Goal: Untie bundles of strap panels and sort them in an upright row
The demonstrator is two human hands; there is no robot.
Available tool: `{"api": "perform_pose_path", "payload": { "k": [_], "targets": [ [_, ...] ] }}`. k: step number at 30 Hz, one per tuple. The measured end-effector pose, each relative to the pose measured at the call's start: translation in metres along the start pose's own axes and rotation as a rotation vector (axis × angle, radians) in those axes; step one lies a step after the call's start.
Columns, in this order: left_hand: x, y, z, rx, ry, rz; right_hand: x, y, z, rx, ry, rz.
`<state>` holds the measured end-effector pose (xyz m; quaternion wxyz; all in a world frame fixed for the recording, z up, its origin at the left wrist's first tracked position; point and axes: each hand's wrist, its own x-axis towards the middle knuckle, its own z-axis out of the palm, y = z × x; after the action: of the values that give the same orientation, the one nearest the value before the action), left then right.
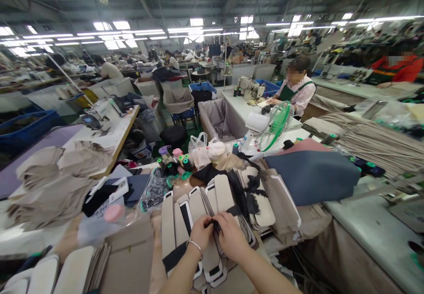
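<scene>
Standing at a white factory table (pixel 364 230), the person reaches both forearms in from 6 o'clock over overlapping cream padded panels (pixel 168 228) edged in black. The left hand (pixel 201 233), a thin bangle (pixel 194 246) at its wrist, and the right hand (pixel 231 236) meet close together, fingers clamped on a black strap (pixel 216 227) at 6 o'clock; pinching it near the panels gives firm control.

Green desk fan (pixel 276 126), thread spools (pixel 186 165), sewing machine (pixel 251 88), slate fabric bolt (pixel 311 177).
</scene>
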<state>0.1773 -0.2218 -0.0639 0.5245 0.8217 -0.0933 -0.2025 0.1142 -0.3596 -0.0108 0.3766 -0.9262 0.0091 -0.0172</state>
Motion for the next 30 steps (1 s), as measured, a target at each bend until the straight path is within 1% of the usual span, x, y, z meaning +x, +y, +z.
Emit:
{"api": "perform_pose_path", "payload": {
  "k": [7, 10, 13, 16, 19, 24, 27, 30],
  "targets": [
    [-0.002, 0.012, -0.006, -0.001, -0.038, 0.029, 0.014, 0.017, -0.002, 0.131, 0.025, 0.026],
    [-0.004, 0.016, -0.008, -0.003, -0.026, 0.028, 0.019, 0.021, -0.005, 0.185, 0.044, 0.05],
    [-0.005, 0.013, -0.01, -0.008, -0.009, -0.01, 0.022, 0.024, -0.009, 0.224, 0.07, 0.09],
    [-0.004, 0.008, -0.012, -0.046, -0.034, -0.069, 0.024, 0.026, -0.012, 0.238, 0.067, 0.098],
    [-0.005, 0.004, -0.012, -0.101, -0.056, -0.103, 0.021, 0.024, -0.014, 0.214, 0.053, 0.092],
    [-0.003, 0.003, -0.009, -0.179, -0.068, -0.135, 0.007, 0.008, -0.01, 0.101, 0.035, 0.1],
    [0.0, 0.003, -0.006, -0.198, -0.039, -0.142, 0.003, 0.001, -0.004, 0.072, 0.023, 0.09],
    [0.003, 0.003, -0.005, -0.2, 0.003, -0.131, 0.003, -0.001, 0.001, 0.102, 0.003, 0.099]
  ]
}}
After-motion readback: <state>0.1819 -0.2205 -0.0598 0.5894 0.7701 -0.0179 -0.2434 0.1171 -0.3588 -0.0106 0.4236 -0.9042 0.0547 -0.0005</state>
